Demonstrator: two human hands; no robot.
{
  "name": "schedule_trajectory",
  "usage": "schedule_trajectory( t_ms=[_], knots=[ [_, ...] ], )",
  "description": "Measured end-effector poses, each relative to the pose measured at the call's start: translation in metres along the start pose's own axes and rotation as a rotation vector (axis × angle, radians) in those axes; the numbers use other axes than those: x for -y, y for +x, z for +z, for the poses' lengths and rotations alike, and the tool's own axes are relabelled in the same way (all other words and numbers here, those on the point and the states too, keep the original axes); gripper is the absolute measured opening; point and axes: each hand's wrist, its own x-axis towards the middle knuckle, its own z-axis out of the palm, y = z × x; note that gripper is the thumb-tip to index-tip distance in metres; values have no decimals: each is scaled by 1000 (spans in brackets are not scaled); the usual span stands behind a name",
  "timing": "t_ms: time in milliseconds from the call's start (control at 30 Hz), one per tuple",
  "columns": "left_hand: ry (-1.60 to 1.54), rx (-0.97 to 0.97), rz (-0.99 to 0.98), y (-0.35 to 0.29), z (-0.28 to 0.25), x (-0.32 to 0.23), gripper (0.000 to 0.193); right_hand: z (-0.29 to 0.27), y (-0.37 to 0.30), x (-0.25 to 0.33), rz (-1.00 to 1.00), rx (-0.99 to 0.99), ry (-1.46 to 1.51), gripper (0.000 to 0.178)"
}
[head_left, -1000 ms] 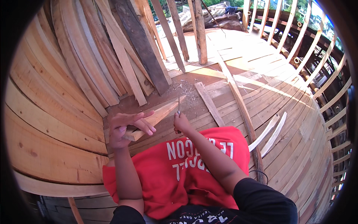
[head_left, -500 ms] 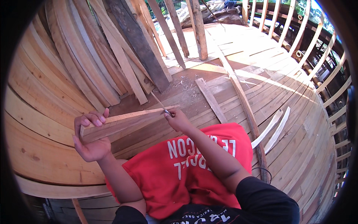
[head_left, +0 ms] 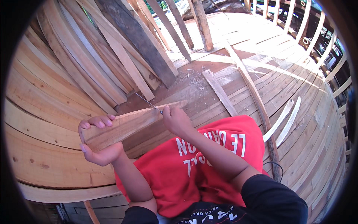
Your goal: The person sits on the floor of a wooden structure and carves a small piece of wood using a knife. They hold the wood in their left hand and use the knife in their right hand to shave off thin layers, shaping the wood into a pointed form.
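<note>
My left hand [head_left: 106, 154] grips the wide left end of a wedge-shaped wooden board [head_left: 130, 127], thumb below and fingers curled over the top edge. The board slants up to the right and tapers to a narrow far end, its broad face turned toward me. Closed around a short handle, my right hand [head_left: 178, 121] holds a knife [head_left: 146, 101]. Its long thin blade points up and left, crossing the board's upper edge near the middle. Whether the blade touches the wood I cannot tell. Red cloth [head_left: 209, 168] covers my lap below the board.
Long planks [head_left: 80, 52] lean on the curved timber wall [head_left: 44, 145] at left. A thick dark beam [head_left: 138, 41] and upright posts stand ahead. Wood shavings [head_left: 195, 80] litter the plank floor. A short board [head_left: 220, 93], a long pole [head_left: 253, 93] and pale curved strips [head_left: 289, 123] lie right.
The board has turned so more of its broad face shows. The knife blade now leans further left and lower across the top edge. The whole view has shifted slightly.
</note>
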Motion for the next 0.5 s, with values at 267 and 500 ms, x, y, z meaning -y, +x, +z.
schedule_trajectory(
  t_ms=[267, 500],
  knots=[
    [90, -338, -10, 8, 5, 6, 45, 40, 34, -71, 69, -210, -120, 55],
    [89, -296, -6, 4, -11, 6, 44, 1, 9, -29, 50, -80, -122, 56]
  ],
)
